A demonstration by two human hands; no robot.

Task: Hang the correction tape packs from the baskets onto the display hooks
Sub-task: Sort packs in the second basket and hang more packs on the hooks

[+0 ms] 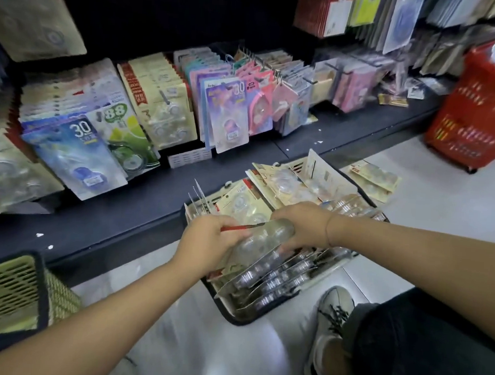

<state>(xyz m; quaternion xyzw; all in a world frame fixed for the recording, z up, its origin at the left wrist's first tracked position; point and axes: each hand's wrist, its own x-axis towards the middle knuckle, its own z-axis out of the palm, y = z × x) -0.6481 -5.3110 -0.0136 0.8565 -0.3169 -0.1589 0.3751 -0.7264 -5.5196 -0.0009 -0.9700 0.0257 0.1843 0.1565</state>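
Left hand (pixel 208 238) and right hand (pixel 304 228) are holding one pack stack (pixel 263 239), grip curled round it, likely squaring it for hanging.

Picture edges cut off the red basket (pixel 476 120) and the green basket (pixel 5 288).

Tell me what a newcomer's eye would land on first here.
The left hand and right hand grip a clear pack over the black basket on the floor, centre. Behind, colourful hanging packs fill the dark shelf; a red basket stands far right.
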